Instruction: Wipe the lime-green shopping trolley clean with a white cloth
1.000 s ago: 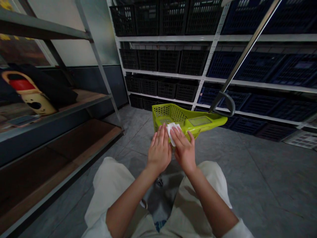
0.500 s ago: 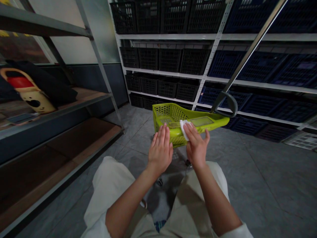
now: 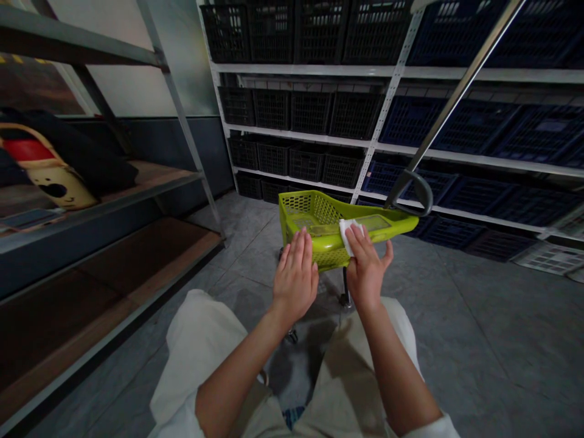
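Note:
A lime-green plastic basket [image 3: 326, 243] with perforated sides and a long tapering end stands in front of my knees, on legs with casters [image 3: 345, 301]. My left hand [image 3: 295, 274] lies flat against its near left side, fingers straight and nothing held. Under the fingers of my right hand [image 3: 366, 267] is a folded white wipe [image 3: 345, 234], pressed on the basket's near rim; whether it is paper or cloth I cannot tell. From the tapering end a metal pole [image 3: 456, 94] slants up to the right, with a grey looped handle [image 3: 422, 191] at its base.
White racks [image 3: 301, 71] of black crates [image 3: 274, 109] and blue crates [image 3: 410, 125] line the back. On the left, a metal shelf unit [image 3: 176, 182] holds a cream container [image 3: 59, 185] with a red top, a dark bag [image 3: 91, 155] and a flat phone-like object [image 3: 31, 220]. Grey tiles [image 3: 460, 310] cover the floor.
My right hand has slid slightly right along the rim with the white wipe. My left hand has stayed on the basket's side. The view has shifted a little.

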`<action>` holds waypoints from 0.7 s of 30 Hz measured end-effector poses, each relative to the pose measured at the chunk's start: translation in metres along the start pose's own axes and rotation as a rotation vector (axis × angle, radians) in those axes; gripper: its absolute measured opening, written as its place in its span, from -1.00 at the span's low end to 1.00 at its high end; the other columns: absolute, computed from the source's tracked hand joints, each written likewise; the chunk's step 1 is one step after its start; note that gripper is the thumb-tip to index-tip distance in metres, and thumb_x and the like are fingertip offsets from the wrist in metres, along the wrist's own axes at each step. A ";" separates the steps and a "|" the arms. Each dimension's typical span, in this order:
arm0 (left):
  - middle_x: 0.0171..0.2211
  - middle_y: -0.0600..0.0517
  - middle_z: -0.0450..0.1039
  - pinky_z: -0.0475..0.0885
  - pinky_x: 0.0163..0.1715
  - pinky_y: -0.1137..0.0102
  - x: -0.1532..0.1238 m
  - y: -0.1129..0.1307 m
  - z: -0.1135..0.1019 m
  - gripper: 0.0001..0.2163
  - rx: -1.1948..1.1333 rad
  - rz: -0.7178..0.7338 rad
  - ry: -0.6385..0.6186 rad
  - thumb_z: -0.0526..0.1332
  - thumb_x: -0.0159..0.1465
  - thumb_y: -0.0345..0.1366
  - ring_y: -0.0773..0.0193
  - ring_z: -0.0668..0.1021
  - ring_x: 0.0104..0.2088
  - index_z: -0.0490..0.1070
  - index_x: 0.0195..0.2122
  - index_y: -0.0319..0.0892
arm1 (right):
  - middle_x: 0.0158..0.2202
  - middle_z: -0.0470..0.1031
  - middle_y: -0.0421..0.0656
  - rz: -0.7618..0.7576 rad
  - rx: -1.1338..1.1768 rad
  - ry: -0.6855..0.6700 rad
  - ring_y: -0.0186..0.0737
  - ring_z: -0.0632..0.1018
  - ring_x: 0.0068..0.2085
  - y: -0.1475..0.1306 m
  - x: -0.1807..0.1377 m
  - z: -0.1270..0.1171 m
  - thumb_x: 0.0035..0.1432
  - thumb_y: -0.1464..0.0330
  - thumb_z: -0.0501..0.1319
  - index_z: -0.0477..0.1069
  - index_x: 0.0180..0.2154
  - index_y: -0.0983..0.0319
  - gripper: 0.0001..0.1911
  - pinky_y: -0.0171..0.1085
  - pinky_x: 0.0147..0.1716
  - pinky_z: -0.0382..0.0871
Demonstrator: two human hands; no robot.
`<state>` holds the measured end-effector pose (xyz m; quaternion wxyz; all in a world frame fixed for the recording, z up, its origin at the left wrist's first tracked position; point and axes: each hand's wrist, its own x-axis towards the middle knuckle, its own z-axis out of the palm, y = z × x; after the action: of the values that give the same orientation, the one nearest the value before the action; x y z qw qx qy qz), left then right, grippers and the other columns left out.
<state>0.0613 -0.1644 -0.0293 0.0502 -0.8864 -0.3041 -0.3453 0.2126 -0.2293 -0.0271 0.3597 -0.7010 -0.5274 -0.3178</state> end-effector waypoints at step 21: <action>0.43 -0.25 -0.03 0.12 0.36 0.11 0.002 0.007 0.003 -0.41 0.029 -0.012 -0.010 -0.05 0.38 -0.39 0.07 -0.01 0.45 -0.15 0.42 -0.41 | 0.32 0.32 -0.09 -0.224 0.132 -0.113 -0.26 0.26 0.37 -0.026 -0.011 -0.001 0.18 0.57 -0.01 0.14 0.33 0.16 -0.31 -0.06 0.37 -0.12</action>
<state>0.0687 -0.1684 -0.0296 0.0592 -0.8855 -0.3146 -0.3368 0.1846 -0.2311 -0.0315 0.3369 -0.6296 -0.6414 -0.2805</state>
